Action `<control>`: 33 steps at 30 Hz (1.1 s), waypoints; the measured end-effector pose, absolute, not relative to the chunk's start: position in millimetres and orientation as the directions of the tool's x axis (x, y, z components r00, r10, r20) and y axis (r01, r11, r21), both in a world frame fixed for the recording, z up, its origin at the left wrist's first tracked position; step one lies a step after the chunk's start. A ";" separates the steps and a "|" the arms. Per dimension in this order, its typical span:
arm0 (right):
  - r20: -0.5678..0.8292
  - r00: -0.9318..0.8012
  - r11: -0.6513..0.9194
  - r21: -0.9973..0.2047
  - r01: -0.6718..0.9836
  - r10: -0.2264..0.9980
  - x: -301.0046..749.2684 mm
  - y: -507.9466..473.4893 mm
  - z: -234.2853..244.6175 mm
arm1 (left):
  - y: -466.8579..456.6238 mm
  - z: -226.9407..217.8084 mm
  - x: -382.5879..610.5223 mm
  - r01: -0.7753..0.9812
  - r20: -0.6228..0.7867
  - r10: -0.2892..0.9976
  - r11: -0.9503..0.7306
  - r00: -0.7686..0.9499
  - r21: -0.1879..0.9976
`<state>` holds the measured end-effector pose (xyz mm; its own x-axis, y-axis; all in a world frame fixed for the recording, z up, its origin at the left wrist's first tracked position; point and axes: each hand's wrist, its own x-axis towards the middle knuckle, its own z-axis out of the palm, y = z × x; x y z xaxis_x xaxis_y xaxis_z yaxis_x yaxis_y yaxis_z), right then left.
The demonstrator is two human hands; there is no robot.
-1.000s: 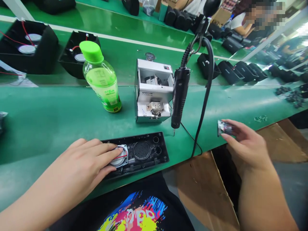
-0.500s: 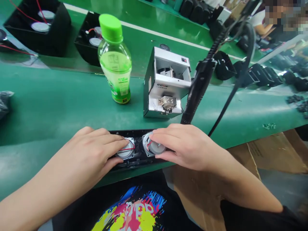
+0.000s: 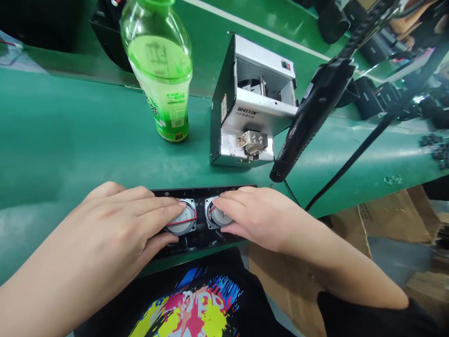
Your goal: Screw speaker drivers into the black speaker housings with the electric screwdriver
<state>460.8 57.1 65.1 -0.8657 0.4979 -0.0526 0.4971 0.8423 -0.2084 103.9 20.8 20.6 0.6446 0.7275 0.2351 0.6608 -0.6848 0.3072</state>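
Note:
Two small speaker drivers lie magnet side up in a long black panel (image 3: 200,245) at the near edge of the bench. My left hand (image 3: 121,220) is closed around the left speaker driver (image 3: 182,222), with thumb and fingers at its sides. A red wire crosses that driver's grey back. My right hand (image 3: 257,215) grips the right speaker driver (image 3: 219,218) the same way, and hides its right part. Both drivers have square metal frames with corner holes; the two frames stand a short gap apart.
Beyond the panel stands a silver WEIXIN screw feeder (image 3: 259,100). A black electric screwdriver (image 3: 312,121) hangs at its right on a cable. A green drink bottle (image 3: 163,79) stands left of the feeder. Cardboard (image 3: 396,215) lies below the bench at right; a co-worker's arm shows far right.
The right speaker driver, tilted before, now lies flatter in the panel and slightly further left, with my right hand still on it. My view has shifted, so bottle and feeder look larger.

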 end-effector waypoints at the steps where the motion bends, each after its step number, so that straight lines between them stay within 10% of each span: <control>1: -0.047 -0.865 0.841 -0.213 0.497 0.499 461.3 56.6 64.4 | 19.8 20.1 103.9 0.662 0.236 0.729 -0.683 0.643 0.307; 33: -0.256 -0.783 0.799 -0.063 0.598 0.567 440.8 50.4 92.6 | 22.2 30.5 115.1 0.722 0.207 0.763 -0.647 0.613 0.244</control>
